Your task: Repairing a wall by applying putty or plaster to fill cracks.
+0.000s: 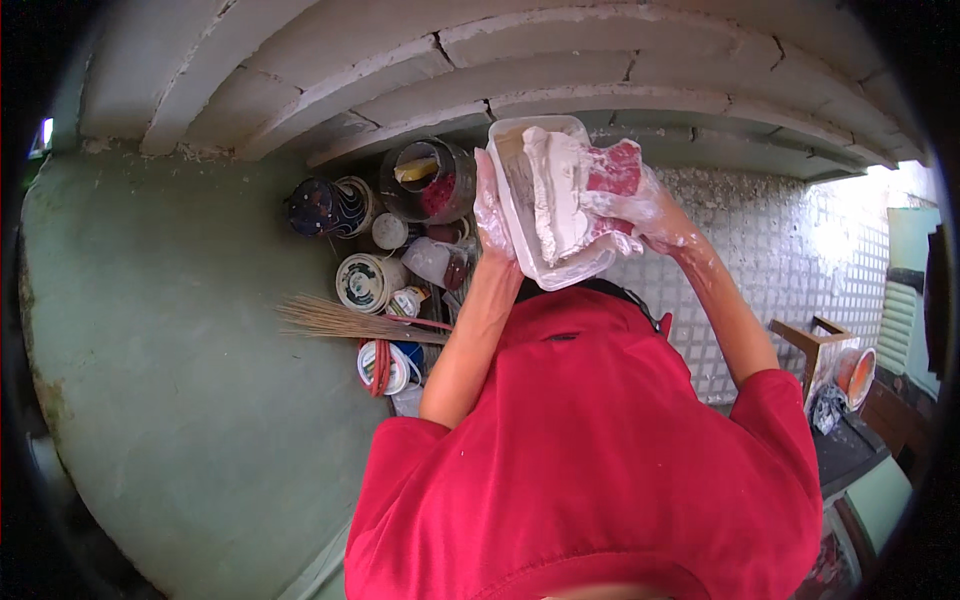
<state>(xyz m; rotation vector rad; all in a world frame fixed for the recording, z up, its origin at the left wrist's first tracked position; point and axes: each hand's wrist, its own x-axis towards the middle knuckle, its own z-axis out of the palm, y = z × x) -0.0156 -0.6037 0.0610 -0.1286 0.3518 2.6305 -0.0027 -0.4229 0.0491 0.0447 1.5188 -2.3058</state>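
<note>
Up in front of me, my left hand [492,212] grips the side of a white rectangular plastic tub [512,165]. Thick white paste [553,195] lies in a ridge across the tub's opening. My right hand [655,212] is closed round a red flat scraper [614,168], whose edge meets the paste over the tub's right side. White smears cover the fingers of both hands. Paste hides the scraper's working edge.
Paint buckets [370,283], a dark bucket [428,180] and a stick broom [345,320] stand along the green wall [180,330] at left. Ledges [560,40] run across the top. A wooden stool [820,345] is on the tiled floor [735,250] at right.
</note>
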